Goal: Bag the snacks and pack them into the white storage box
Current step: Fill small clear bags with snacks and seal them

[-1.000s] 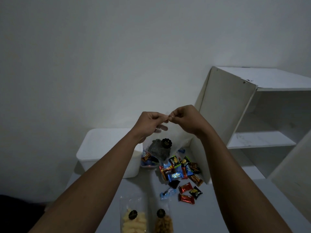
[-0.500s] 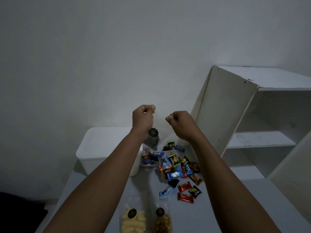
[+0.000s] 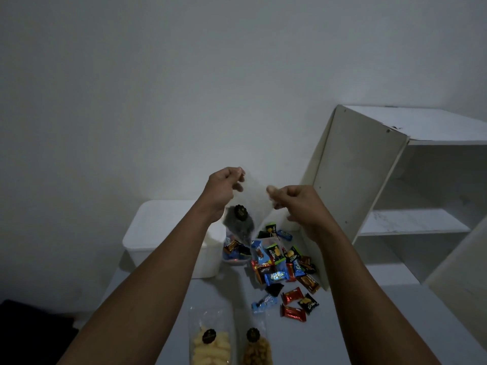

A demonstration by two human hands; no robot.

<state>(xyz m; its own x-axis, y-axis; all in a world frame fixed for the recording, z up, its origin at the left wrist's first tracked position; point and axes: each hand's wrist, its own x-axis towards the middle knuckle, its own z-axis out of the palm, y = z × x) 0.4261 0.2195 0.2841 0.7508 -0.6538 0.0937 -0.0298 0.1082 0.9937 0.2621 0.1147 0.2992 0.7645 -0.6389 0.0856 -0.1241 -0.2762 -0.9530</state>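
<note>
Clear bag [image 3: 254,194] held up in the air above the table's [image 3: 342,327] far end. It is see-through, with a dark grey snack lump at the bottom and a round black sticker [image 3: 240,212] on the front. Sticker print unreadable.

Left hand [image 3: 224,188] pinches the bag's top corner, fingers curled. Right hand [image 3: 297,204] pinches the opposite top edge, also curled.

White storage box [image 3: 163,227] at 8 o'clock from the bag. Loose wrapped snacks [image 3: 284,267] at 5 o'clock in red, blue, black and green; the wrapper lettering is too blurred to trust.

Two filled bags at 6 o'clock, one pale yellow [image 3: 210,345], one brownish [image 3: 257,350], each with the same black sticker. White shelf unit [image 3: 395,180] at 3 o'clock.
</note>
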